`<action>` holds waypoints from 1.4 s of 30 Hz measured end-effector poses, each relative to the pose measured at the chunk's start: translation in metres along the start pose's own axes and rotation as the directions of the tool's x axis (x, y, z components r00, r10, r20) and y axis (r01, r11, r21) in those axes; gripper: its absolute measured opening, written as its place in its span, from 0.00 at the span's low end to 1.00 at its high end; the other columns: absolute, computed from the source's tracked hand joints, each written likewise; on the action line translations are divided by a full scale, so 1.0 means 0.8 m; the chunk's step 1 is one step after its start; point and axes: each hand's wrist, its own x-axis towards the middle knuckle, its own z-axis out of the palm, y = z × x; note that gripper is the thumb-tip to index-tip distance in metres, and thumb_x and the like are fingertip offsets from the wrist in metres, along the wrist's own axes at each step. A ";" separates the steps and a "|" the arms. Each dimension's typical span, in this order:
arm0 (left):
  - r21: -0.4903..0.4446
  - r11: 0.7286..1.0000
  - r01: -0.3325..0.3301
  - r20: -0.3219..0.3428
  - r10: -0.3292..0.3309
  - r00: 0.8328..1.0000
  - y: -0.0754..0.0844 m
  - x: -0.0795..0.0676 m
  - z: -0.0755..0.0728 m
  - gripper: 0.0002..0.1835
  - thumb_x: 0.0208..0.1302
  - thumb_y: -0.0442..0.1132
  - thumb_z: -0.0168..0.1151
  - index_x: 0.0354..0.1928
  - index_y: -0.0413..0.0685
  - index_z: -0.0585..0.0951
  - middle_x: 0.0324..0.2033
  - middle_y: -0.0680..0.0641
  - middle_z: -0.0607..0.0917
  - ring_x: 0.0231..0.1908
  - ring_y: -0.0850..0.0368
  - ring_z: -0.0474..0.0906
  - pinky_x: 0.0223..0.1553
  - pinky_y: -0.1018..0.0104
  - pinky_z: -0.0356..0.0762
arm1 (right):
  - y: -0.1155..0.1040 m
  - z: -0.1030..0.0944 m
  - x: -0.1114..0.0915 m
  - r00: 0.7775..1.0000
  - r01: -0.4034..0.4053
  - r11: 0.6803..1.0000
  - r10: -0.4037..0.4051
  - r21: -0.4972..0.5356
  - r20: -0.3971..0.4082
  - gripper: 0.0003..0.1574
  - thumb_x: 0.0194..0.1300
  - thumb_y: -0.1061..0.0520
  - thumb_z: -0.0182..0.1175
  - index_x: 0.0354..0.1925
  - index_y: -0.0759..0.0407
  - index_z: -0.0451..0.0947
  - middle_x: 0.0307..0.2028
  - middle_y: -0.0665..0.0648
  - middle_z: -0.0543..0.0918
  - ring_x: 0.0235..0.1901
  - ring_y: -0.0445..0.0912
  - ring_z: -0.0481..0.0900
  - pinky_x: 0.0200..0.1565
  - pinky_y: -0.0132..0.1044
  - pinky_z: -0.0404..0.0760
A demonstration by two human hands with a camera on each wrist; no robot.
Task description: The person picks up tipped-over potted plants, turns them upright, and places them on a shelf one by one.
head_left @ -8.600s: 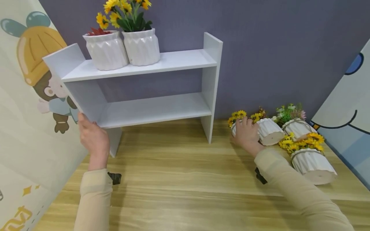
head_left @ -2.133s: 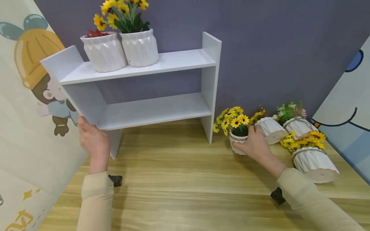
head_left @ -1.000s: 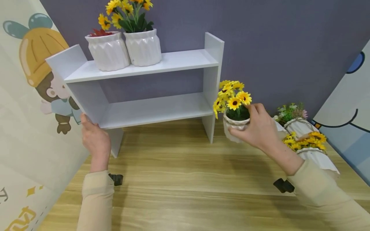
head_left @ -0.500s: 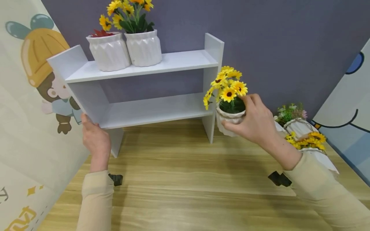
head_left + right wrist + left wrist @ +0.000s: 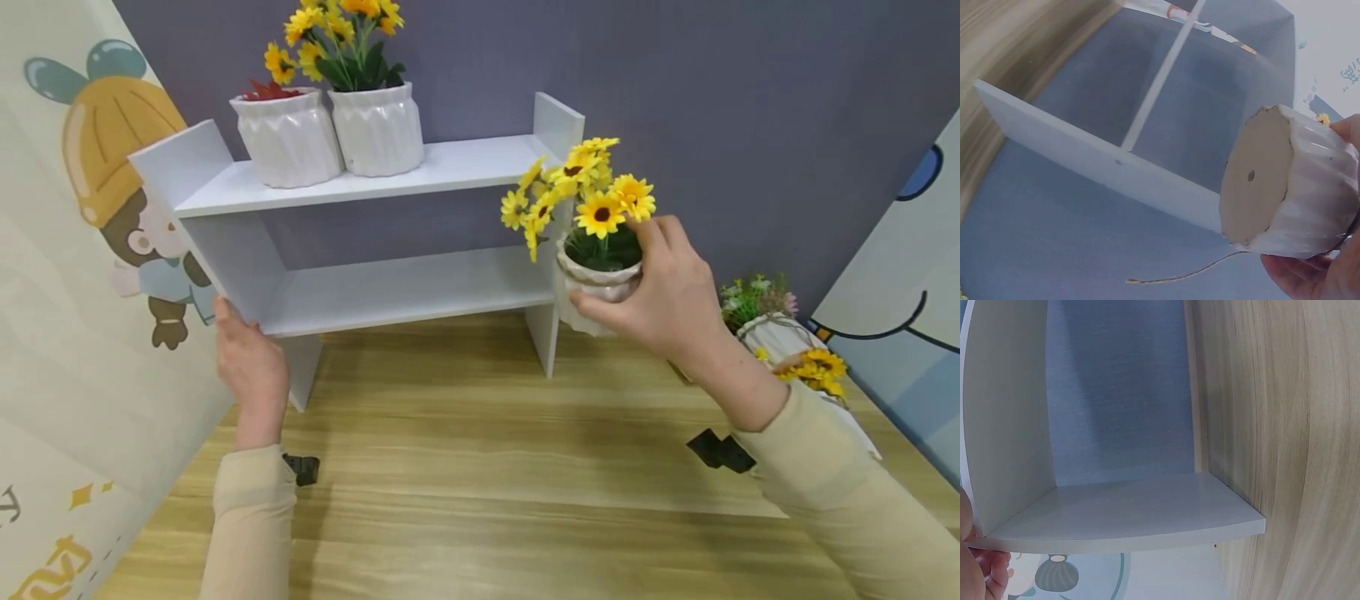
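1. Head: left hand [image 5: 251, 358] grips the front edge of the white shelf unit [image 5: 412, 287] at its left side panel, level with the lower shelf.
2. Head: right hand [image 5: 671, 287] holds a white pot [image 5: 600, 289] of yellow flowers [image 5: 600, 214], raised above the table [image 5: 450, 467], overlapping the right side panel [image 5: 543, 337].
3. Head: two planted pots [image 5: 288, 142] sit left on the upper shelf [image 5: 487, 162]; bare run from there to the right panel.
4. Left wrist: fingertips [image 5: 999, 575] at the panel's outer face.
5. Right wrist: pot's underside shows, twine [image 5: 1185, 275] trailing; panel clearance can't be judged.
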 end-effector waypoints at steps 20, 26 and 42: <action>0.023 1.000 0.010 0.005 -0.010 1.000 -0.001 -0.004 0.003 0.25 0.67 0.35 0.40 0.65 0.47 0.49 0.39 0.27 0.75 0.30 0.31 0.71 0.26 0.40 0.67 | -0.031 -0.010 0.042 0.997 -0.046 0.991 0.053 0.129 -0.047 0.49 0.40 0.42 0.67 0.56 0.66 0.66 0.45 0.65 0.71 0.39 0.55 0.71 0.39 0.53 0.73; 0.025 1.000 -0.004 -0.014 0.004 1.000 -0.002 -0.003 0.005 0.25 0.67 0.34 0.40 0.64 0.47 0.50 0.39 0.27 0.75 0.30 0.30 0.71 0.26 0.39 0.67 | -0.040 -0.008 0.058 0.997 -0.045 0.989 0.053 0.141 -0.054 0.49 0.41 0.41 0.67 0.57 0.65 0.66 0.46 0.65 0.72 0.42 0.54 0.71 0.41 0.52 0.72; 0.027 1.000 -0.006 -0.027 0.007 1.000 -0.003 -0.001 0.004 0.25 0.66 0.35 0.39 0.64 0.45 0.51 0.38 0.27 0.75 0.31 0.30 0.71 0.26 0.39 0.66 | -0.061 -0.013 0.099 0.996 -0.042 0.984 0.054 0.172 -0.064 0.49 0.44 0.39 0.64 0.59 0.63 0.65 0.47 0.63 0.73 0.44 0.52 0.71 0.45 0.47 0.71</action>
